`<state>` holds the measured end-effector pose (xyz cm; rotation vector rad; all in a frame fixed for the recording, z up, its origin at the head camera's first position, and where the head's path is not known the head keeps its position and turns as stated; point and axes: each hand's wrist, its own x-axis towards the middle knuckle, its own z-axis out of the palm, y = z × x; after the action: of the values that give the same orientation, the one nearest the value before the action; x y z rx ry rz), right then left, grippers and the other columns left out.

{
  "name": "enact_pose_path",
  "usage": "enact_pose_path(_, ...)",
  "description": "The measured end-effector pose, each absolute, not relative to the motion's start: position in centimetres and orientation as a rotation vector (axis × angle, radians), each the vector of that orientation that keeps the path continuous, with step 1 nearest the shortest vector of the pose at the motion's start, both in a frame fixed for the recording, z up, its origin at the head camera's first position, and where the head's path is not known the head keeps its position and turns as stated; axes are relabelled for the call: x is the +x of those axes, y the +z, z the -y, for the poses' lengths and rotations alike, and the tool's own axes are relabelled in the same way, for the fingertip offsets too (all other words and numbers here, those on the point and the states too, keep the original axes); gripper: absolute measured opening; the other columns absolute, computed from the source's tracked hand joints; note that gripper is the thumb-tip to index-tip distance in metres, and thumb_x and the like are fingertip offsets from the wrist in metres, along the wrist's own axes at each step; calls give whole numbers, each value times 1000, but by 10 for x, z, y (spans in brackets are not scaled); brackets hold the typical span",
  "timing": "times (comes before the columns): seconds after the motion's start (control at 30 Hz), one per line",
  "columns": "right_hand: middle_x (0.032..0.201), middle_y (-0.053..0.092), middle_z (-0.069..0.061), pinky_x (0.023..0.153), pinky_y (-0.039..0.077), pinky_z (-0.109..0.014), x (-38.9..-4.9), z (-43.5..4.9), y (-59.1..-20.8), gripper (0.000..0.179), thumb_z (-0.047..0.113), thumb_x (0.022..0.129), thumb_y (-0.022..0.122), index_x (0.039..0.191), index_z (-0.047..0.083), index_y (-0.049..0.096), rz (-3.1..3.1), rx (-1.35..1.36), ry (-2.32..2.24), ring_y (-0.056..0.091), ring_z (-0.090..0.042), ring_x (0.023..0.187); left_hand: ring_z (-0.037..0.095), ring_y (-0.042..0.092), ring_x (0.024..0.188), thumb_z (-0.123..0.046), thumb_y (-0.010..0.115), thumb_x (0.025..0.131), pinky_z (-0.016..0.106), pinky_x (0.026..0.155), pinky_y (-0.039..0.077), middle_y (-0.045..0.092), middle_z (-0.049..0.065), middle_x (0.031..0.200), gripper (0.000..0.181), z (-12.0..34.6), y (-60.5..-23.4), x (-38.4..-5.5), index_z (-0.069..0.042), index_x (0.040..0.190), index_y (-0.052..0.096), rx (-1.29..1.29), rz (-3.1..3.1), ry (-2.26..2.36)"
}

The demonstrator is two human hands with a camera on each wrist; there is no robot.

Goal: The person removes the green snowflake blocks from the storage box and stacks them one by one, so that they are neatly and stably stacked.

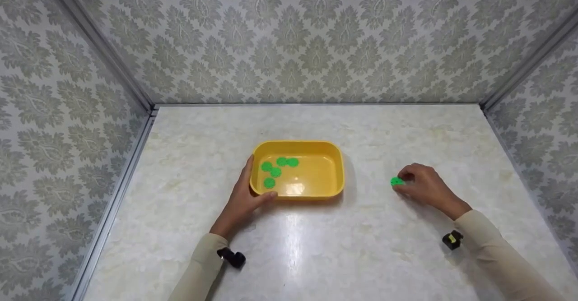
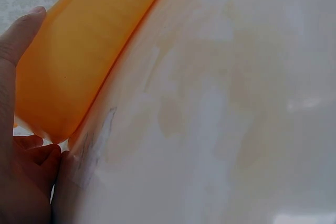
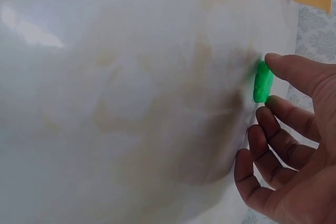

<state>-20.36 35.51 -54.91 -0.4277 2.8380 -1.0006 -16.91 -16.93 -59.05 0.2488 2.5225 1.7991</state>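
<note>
A shallow yellow plastic tub with rounded corners sits upright on the table. Several small green notched discs lie flat in its left half. My left hand grips the tub's near left corner, thumb along the front wall and fingers round the left side; the left wrist view shows the tub's outer wall between them. Off to the tub's right, my right hand pinches one more green notched disc between thumb and forefinger. Seen edge-on in the right wrist view, that disc is just above or touching the table; I cannot tell which.
The pale marbled tabletop reflects light in front of the tub. Patterned wall panels enclose the table at the back and both sides. Each wrist wears a small black camera.
</note>
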Motion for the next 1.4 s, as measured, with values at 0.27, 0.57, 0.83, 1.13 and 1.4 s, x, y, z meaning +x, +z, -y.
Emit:
enact_pose_path(0.27,110,76,-9,94,56,-51,-203,-355,-549,24,25,97,88,111,7,80,-2842,-416,-991,71,-28,105,24,26,165,-32,93,92,52,133,22,19,3,183,123,170,-591,-170,-30,179,6,246,-2517,1805)
enact_pose_path(0.57,111,75,-9,93,55,-47,-202,-356,-550,26,28,97,88,111,8,80,-2850,-396,-993,71,-28,105,22,26,164,-34,93,92,52,132,23,20,1,182,122,170,-592,-170,-32,179,7,234,-2543,1775)
enact_pose_path(0.83,113,75,-11,94,55,-51,-204,-355,-546,33,29,97,88,117,4,79,-2874,-392,-971,70,-30,106,22,26,164,-35,91,93,51,132,24,19,1,182,120,169,-592,-169,-31,179,8,241,-2534,1778)
enact_pose_path(1.13,119,74,-15,96,53,-56,-211,-340,-533,38,28,99,86,125,2,78,-2863,-428,-1017,67,-34,111,23,29,163,-32,92,93,51,132,25,20,1,182,121,169,-591,-169,-30,179,8,264,-2534,1798)
enact_pose_path(1.4,119,74,-16,97,53,-55,-220,-317,-527,35,24,99,87,124,2,78,-2851,-537,-1064,66,-32,110,23,24,165,-31,93,92,51,133,21,18,1,183,123,170,-591,-169,-28,179,7,249,-2526,1802)
